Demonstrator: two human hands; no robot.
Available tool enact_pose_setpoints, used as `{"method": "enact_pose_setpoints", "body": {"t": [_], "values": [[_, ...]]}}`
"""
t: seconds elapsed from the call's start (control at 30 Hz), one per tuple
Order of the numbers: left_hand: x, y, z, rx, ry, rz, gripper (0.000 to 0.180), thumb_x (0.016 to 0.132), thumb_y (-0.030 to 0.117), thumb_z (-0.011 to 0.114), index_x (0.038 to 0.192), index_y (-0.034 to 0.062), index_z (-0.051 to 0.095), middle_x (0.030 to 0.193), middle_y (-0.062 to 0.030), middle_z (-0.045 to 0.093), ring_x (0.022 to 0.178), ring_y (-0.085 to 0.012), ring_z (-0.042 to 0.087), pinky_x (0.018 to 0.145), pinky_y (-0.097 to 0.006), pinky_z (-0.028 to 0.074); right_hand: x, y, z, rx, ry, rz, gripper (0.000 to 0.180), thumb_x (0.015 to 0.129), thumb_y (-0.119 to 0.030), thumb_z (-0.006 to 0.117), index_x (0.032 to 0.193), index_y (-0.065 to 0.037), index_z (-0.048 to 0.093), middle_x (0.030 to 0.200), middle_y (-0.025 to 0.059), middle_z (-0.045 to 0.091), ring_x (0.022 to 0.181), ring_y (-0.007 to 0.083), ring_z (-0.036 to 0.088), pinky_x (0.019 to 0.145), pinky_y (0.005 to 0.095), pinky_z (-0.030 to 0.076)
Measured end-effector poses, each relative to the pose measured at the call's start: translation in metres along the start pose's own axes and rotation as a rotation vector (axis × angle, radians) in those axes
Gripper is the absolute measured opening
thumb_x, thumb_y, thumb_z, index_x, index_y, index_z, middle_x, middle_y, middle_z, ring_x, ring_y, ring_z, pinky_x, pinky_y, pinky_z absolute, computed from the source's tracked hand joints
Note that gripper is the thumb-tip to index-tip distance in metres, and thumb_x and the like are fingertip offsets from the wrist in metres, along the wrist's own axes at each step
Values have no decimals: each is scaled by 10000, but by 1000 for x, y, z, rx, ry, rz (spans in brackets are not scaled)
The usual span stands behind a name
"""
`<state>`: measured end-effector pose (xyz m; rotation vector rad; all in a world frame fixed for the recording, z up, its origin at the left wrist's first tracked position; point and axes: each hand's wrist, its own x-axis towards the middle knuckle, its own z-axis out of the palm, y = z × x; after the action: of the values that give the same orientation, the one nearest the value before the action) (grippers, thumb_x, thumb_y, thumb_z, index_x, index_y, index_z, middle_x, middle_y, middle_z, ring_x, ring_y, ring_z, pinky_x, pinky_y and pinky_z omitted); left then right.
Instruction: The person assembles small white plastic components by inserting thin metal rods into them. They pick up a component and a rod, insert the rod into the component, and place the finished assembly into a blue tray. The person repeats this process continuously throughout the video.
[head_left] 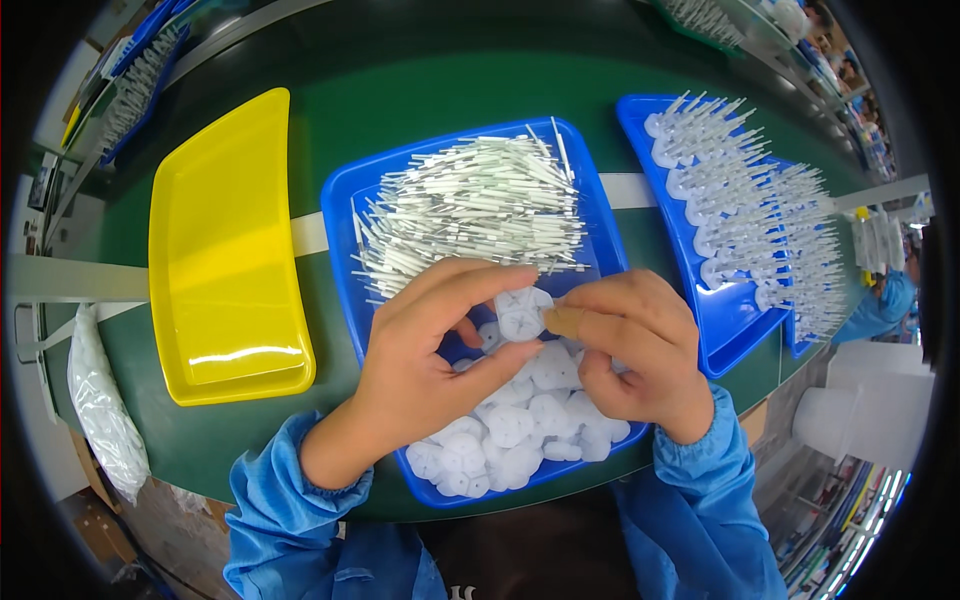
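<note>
My left hand (425,350) pinches a translucent white plastic disc (522,313) between thumb and fingers, its cross-marked face showing. Closed in a pinch, my right hand (635,345) has its fingertips at the disc's right edge; whatever they may hold is hidden. Both hands are above a blue tray (340,235). In its far part lies a heap of thin white sticks (470,205), many with metallic ends. Similar scalloped white discs (510,425) are piled in the near part, below my hands.
A yellow tray (225,250) lies to the left. At the right, a blue tray (715,350) carries rows of discs with upright sticks (725,185), beside another such tray. A clear plastic bag (103,405) hangs at the left table edge. Another person's blue sleeve (880,305) shows far right.
</note>
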<state>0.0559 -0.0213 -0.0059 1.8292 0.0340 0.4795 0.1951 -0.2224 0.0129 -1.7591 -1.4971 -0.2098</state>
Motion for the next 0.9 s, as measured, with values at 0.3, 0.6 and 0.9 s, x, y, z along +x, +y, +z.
{"method": "enact_pose_setpoints", "body": {"t": [0.3, 0.6, 0.9], "values": [[0, 1, -2, 33, -74, 29, 577, 843, -26, 879, 1400, 26, 735, 1314, -147, 724, 1039, -175, 725, 715, -244, 602, -1, -6, -3, -34, 37, -25, 505, 631, 49, 696, 1096, -89, 837, 1041, 54, 786, 833, 238, 738, 703, 362, 556], [-1, 16, 0, 103, -95, 152, 621, 826, 1, 874, 1429, 24, 724, 1277, -150, 755, 1012, -195, 716, 684, -266, 576, -10, -22, -14, -102, 62, -36, 480, 666, 19, 725, 1115, -104, 842, 1059, 46, 786, 819, 227, 730, 701, 346, 552], [-10, 43, 8, 179, -127, 261, 664, 780, 22, 898, 1421, 23, 722, 1259, -144, 784, 1003, -231, 725, 696, -287, 568, -36, -34, -31, -278, 107, -192, 354, 784, -101, 791, 1127, -161, 856, 1077, 61, 783, 809, 204, 743, 671, 328, 562]]}}
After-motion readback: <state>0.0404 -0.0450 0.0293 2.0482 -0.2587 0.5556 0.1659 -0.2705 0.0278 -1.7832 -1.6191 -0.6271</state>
